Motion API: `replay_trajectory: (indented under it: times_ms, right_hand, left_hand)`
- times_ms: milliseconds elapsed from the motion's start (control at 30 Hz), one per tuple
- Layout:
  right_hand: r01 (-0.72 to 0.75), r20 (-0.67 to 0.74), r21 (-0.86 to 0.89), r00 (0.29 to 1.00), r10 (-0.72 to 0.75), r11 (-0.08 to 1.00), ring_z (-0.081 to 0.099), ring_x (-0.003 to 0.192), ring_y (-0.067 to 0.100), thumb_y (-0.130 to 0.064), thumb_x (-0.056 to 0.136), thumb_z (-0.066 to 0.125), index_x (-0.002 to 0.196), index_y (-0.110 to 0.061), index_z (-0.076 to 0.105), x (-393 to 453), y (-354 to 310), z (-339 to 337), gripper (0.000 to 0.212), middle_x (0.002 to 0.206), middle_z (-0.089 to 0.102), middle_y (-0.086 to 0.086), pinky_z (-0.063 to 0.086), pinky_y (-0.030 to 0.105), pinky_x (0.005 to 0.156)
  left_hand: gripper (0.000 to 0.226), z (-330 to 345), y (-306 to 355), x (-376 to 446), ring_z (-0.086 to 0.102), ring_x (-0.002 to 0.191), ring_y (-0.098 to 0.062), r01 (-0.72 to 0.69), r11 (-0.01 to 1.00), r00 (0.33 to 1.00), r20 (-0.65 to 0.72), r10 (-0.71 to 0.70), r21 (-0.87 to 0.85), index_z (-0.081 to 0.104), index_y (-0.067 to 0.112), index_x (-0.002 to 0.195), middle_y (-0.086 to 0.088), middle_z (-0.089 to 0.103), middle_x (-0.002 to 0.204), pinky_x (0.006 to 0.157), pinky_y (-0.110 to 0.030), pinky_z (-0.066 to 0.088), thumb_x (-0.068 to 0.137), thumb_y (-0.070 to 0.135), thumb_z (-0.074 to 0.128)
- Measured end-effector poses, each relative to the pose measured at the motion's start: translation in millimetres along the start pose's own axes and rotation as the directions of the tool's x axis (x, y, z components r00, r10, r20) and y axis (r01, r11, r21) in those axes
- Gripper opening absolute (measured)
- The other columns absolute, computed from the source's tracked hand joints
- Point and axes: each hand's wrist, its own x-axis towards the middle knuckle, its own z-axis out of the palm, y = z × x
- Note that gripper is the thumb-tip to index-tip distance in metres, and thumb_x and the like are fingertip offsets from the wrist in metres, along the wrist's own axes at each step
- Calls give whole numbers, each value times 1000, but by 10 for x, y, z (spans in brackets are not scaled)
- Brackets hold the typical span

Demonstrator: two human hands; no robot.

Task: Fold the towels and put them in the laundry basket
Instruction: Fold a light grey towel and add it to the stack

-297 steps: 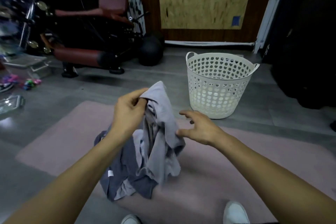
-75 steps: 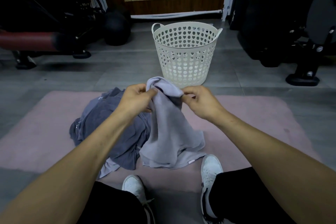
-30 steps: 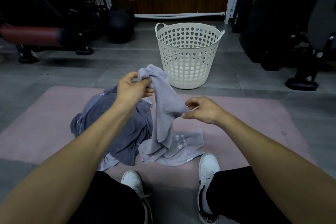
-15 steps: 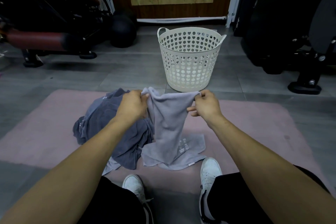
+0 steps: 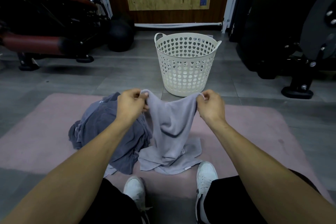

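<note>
Over the rug [image 5: 54, 132], the left hand [image 5: 130, 104] and right hand [image 5: 211, 106] are pinching a pale lilac towel [image 5: 172, 129] by its top corners; its upper edge is sagging, its lower end bunching on the rug.

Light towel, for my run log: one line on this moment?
hands: left, right pinch light towel corners | hem on rug | basket empty

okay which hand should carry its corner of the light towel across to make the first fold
Probably the left hand: it swings away from the dark towel pile toward the right hand, over bare pink rug. Both pinch the light towel.
</note>
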Motion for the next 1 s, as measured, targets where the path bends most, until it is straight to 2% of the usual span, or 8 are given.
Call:
replay_trajectory:
  times_ms: [100, 167, 300, 433, 667, 833, 900, 1000]
  right_hand:
    - [-98, 67, 184, 994, 87, 978, 69, 58, 19, -19, 96, 43, 92, -12, 50, -53, -112, -50, 11, 85, 67, 12, 54, 30, 47]
    - [-104, 72, 263, 993, 88, 959, 71, 59, 19, -16, 100, 42, 94, -9, 47, -119, -202, -155, 10, 89, 67, 15, 54, 30, 46]
    - [-13, -48, 296, 998, 28, 955, 71, 61, 18, -17, 100, 45, 95, -11, 50, -209, -468, -496, 10, 90, 66, 10, 53, 29, 46]
    - [179, -198, 254, 972, -131, 950, 68, 56, 12, -15, 100, 48, 88, -8, 52, -240, -1012, -851, 14, 90, 64, 10, 50, 22, 44]
    - [285, -277, 341, 941, -194, 896, 71, 63, 10, -16, 102, 41, 98, -13, 49, -267, -2215, -1521, 9, 96, 63, 9, 52, 21, 45]
    - [550, -492, 122, 757, -431, 826, 67, 76, 19, -17, 97, 47, 89, -17, 51, -273, -2766, -1994, 8, 84, 64, 5, 57, 38, 65]
    - [540, -440, -27, 749, -495, 841, 64, 79, 21, -18, 96, 49, 92, -14, 53, -274, -2863, -2188, 7, 85, 62, 3, 55, 40, 68]
    - [520, -466, -33, 747, -473, 854, 65, 77, 18, -21, 96, 51, 91, -16, 54, -311, -2906, -2422, 7, 85, 62, 2, 57, 43, 70]
  left_hand:
    - [27, 96, 87, 4, 63, 44, -17, 226, 965, 971, 107, -213, -130, 59, 8, 73, -14, 63, 64, 47, -31, 56, 99, 14, 52]
    - [22, 127, 189, -32, 63, 44, -15, 237, 958, 968, 123, -218, -163, 57, 13, 79, -15, 62, 71, 48, -28, 57, 100, 14, 50]
    - [20, 70, 556, -26, 64, 56, -13, 4, 941, 1000, -26, -14, -339, 59, 19, 83, -8, 64, 71, 60, -26, 57, 100, 14, 50]
    - [21, -96, 1097, -20, 63, 72, -22, -141, 916, 989, -24, 143, -376, 60, 18, 83, -5, 65, 75, 78, -39, 54, 98, 7, 51]
    - [20, -585, 2373, 98, 69, 87, -27, -467, 833, 881, -72, 468, -296, 65, 23, 81, -6, 70, 85, 86, -50, 55, 93, 13, 52]
    - [15, -820, 3129, -50, 64, 81, -6, -638, 705, 765, -351, 539, -310, 66, 19, 89, 5, 68, 85, 77, -18, 51, 95, 12, 54]
    - [15, -835, 3298, -84, 63, 76, -4, -624, 755, 778, -253, 575, -203, 67, 17, 87, 3, 69, 83, 71, -10, 47, 94, 13, 55]
    - [21, -875, 3471, -147, 69, 78, -18, -556, 793, 831, -185, 525, -249, 69, 21, 80, 1, 71, 78, 80, -37, 58, 94, 15, 55]
